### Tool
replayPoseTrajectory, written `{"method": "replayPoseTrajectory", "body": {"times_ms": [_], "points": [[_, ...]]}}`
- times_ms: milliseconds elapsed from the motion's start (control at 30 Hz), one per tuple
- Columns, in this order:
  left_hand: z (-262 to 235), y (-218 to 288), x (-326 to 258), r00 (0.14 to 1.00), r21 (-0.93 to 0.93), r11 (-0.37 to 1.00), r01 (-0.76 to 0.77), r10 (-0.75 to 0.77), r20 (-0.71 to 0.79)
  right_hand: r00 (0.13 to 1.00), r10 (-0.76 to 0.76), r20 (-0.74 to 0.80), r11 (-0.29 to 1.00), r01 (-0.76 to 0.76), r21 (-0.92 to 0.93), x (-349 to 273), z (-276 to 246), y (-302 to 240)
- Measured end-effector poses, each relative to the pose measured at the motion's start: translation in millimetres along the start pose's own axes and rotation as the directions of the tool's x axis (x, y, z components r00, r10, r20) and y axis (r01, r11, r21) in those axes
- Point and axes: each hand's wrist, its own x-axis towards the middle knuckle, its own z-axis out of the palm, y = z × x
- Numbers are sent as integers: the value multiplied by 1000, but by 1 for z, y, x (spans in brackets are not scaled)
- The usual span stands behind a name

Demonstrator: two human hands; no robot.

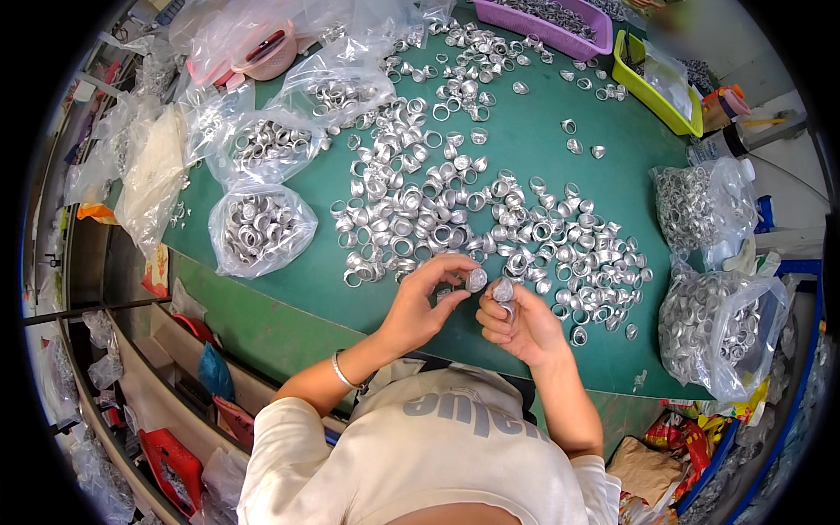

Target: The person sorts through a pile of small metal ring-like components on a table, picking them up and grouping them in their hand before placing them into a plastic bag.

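A large pile of silver metal rings [455, 219] is spread over the green table [542, 149]. My left hand [424, 302] holds one silver ring [476, 280] between thumb and fingertips, just above the table's near edge. My right hand [518, 322] grips another silver ring [504, 290] right beside it; the two rings are almost touching. A thin bracelet [343, 372] sits on my left wrist.
Clear plastic bags of rings lie at the left [261, 227] and the right [722, 328]. A purple tray [551, 26] and a yellow-green tray [652, 87] stand at the far edge. A pink bowl [262, 52] sits at the far left. Shelves with bags run below the table's left side.
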Motion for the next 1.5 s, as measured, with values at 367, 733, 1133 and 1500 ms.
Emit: {"method": "replayPoseTrajectory", "body": {"times_ms": [367,733,1133,1500], "points": [[4,-3,6,976,454,866,-210,209,54,994,-58,-93,998,54,-38,7,-13,15],[18,5,-9,747,-791,211,574,-531,400,663,-685,301,-93,331,-939,0,16,43],[14,9,-9,845,-631,622,464,-525,104,518,-748,415,-574,-191,-797,4,-22,-28],[-52,7,-24,864,-802,596,44,-425,-269,445,-802,398,-509,-159,-846,-23,-24,-27]]}}
